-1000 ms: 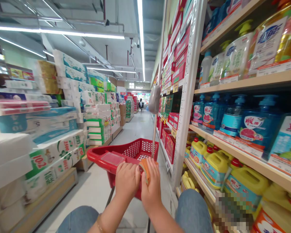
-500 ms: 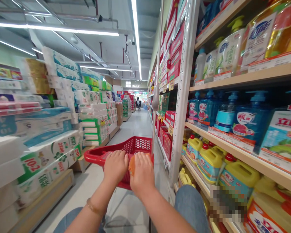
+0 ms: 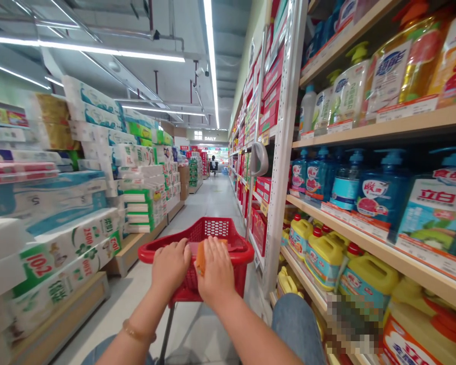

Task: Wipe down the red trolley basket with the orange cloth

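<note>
A red plastic shopping cart [image 3: 207, 225] stands directly in front of me, its basket walls pierced with holes. My left hand [image 3: 171, 268] is closed over the near left part of the cart, fingers curled across its handle. Beside it, my right hand [image 3: 216, 274] rests on the near edge, closed over a small orange item [image 3: 201, 257]. Most of that orange item is hidden under the palm and fingers, so its kind is unclear. Little of the basket's inside shows past my hands.
Packs of tissue paper [image 3: 79, 238] are stacked on low wooden platforms to the left. Close on the right, shelves [image 3: 365, 218] hold pump bottles and yellow jugs [image 3: 323, 253]. A white shelf post [image 3: 279, 152] stands beside the cart. Tiled aisle floor [image 3: 203, 195] runs ahead toward a distant person [image 3: 213, 165].
The cart has swung slightly, so its right rim now shows. Both hands have shifted a little left with it. The right-hand shelves appear a bit further left in view.
</note>
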Tool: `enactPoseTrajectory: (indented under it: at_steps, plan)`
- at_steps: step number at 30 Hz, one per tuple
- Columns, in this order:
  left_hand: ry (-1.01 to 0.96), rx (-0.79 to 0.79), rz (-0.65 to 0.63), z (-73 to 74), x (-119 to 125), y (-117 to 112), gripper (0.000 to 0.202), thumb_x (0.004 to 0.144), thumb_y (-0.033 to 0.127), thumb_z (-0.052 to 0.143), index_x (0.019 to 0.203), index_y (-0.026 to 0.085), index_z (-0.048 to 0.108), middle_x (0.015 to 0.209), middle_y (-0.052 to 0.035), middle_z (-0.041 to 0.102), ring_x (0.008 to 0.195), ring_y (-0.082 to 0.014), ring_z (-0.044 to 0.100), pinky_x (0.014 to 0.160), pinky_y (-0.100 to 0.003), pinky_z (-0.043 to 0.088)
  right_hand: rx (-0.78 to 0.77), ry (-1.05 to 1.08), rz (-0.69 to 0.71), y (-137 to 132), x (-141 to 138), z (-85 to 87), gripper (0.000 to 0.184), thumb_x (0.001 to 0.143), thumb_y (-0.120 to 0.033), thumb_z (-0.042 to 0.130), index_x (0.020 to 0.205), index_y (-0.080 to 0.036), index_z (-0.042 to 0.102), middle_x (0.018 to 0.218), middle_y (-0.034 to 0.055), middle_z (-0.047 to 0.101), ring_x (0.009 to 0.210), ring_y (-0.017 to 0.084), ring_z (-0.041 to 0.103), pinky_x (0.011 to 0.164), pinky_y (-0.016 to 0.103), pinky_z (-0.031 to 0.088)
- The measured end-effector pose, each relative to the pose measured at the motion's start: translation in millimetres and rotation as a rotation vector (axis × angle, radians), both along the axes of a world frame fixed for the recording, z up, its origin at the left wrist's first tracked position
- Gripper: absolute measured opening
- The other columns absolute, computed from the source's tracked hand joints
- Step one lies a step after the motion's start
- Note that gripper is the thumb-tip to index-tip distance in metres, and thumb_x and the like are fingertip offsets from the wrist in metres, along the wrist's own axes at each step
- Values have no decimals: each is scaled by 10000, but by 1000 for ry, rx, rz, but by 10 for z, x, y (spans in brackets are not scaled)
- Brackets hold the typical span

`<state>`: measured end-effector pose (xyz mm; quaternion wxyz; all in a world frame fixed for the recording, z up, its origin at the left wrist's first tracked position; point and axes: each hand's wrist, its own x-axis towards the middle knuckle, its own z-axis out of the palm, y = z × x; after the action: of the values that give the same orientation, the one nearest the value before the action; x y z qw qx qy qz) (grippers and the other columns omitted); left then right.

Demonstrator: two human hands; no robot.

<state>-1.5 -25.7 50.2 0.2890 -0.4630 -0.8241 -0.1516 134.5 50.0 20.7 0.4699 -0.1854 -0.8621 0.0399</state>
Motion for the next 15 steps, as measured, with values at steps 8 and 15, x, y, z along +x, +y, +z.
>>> enactPoseTrajectory:
  at_steps: [8, 15]
  plan:
    - [-164, 103, -201, 16, 227, -14, 382, 901, 410, 381, 1194, 238, 557, 1237, -97, 609, 1115, -255, 563, 892, -399, 393, -146, -42, 77, 193, 295, 189, 499, 931, -370, 446, 1364, -122, 437, 1409, 127, 447, 1340, 244, 349, 1119, 463, 262]
    - [-412, -4, -519, 237, 472, 118, 369, 872, 546, 395, 860, 247, 612, 1037, -12, 649, 1018, -204, 551, 923, -398, 350, -384, 71, 283, 397, 305, 395, 445, 995, -434, 260, 1214, -211, 577, 1260, 77, 585, 1224, 194, 482, 1076, 412, 321]
